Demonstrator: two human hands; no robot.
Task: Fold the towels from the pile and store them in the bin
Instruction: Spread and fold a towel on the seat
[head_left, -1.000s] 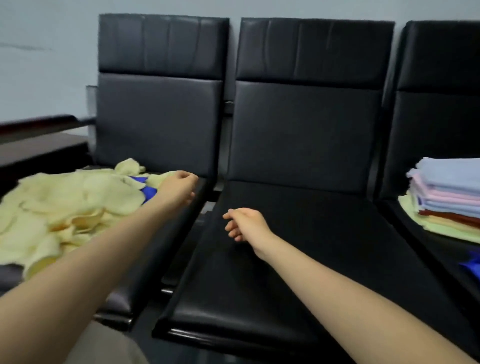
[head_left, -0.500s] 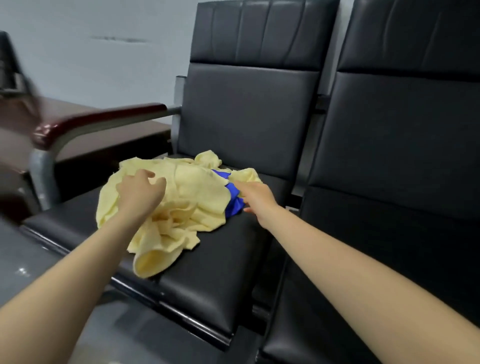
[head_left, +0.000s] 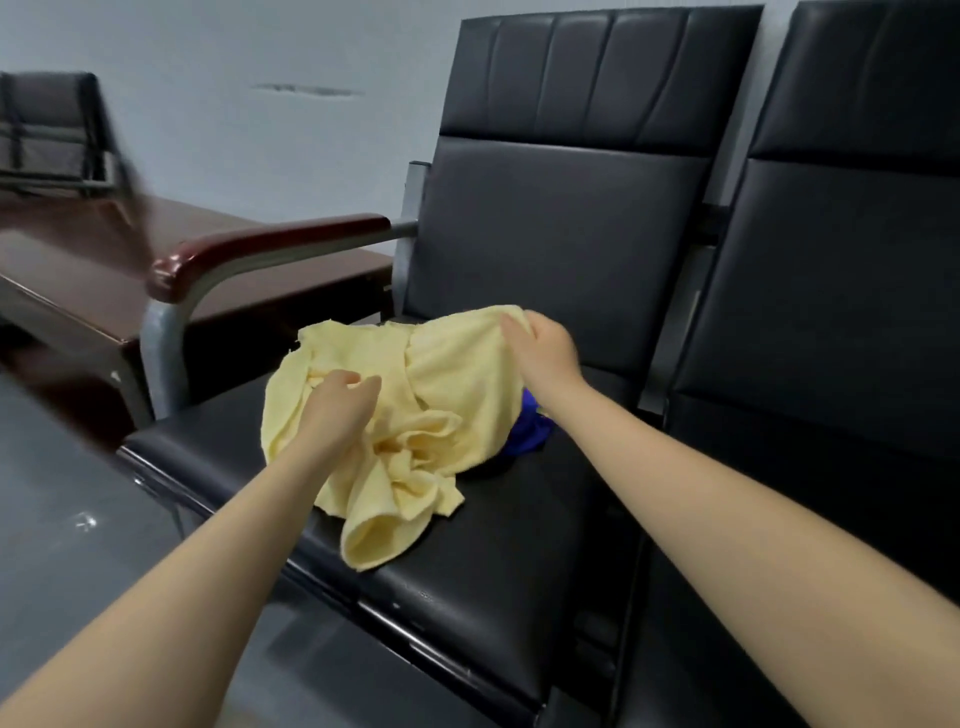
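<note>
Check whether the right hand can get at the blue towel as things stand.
Probably not directly: the blue towel lies mostly under the yellow towel, which the right hand is gripping; only its edge shows beside the wrist.

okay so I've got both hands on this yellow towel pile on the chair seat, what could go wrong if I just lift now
1. The yellow towels lie crumpled together, so your left hand and right hand may be gripping different pieces, and you could lift several.
2. A yellow fold lies by the seat's front edge; a tug could drop it to the floor.
3. The blue cloth is tucked underneath and might get dragged out too.
</note>
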